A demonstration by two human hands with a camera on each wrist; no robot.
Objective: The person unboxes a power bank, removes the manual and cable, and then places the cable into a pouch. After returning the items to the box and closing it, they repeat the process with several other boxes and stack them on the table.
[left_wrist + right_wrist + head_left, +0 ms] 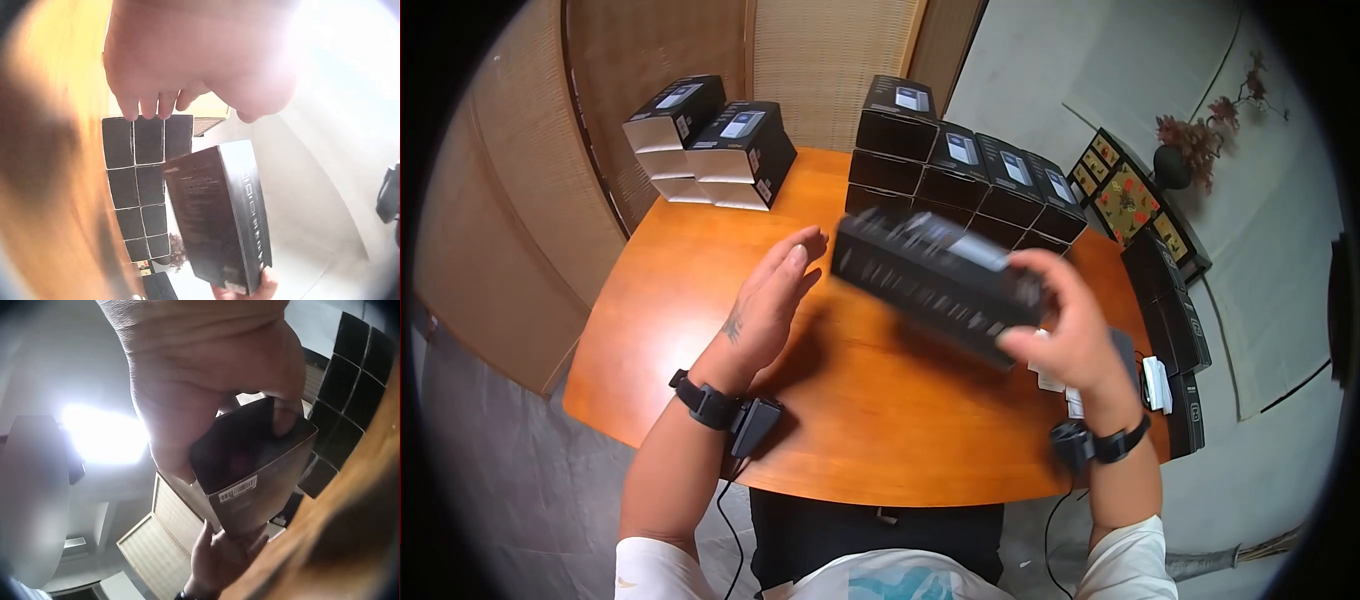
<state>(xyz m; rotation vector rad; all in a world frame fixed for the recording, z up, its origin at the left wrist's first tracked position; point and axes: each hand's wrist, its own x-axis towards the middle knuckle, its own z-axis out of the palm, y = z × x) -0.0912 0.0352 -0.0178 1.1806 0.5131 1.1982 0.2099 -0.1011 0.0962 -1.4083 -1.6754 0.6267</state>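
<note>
A long black box (pixel 930 285), blurred in the head view, hangs tilted above the wooden table. My right hand (pixel 1075 320) grips its right end, thumb on the near side and fingers over the far side. In the right wrist view a barcode label (pixel 238 489) shows on the box close to that hand. My left hand (pixel 770 300) is held just off the box's left end, fingers extended, with nothing in it. From the left wrist view, a gap separates the left fingers from the box.
Stacked black boxes (pixel 953 190) stand at the back right of the table (pixel 700 290). Another stack (pixel 740 165), pale ends facing me, sits at the back left. More black boxes (pixel 1165 290) line the right edge, near a white bundle (pixel 1157 385). Cables hang from both wrist cameras.
</note>
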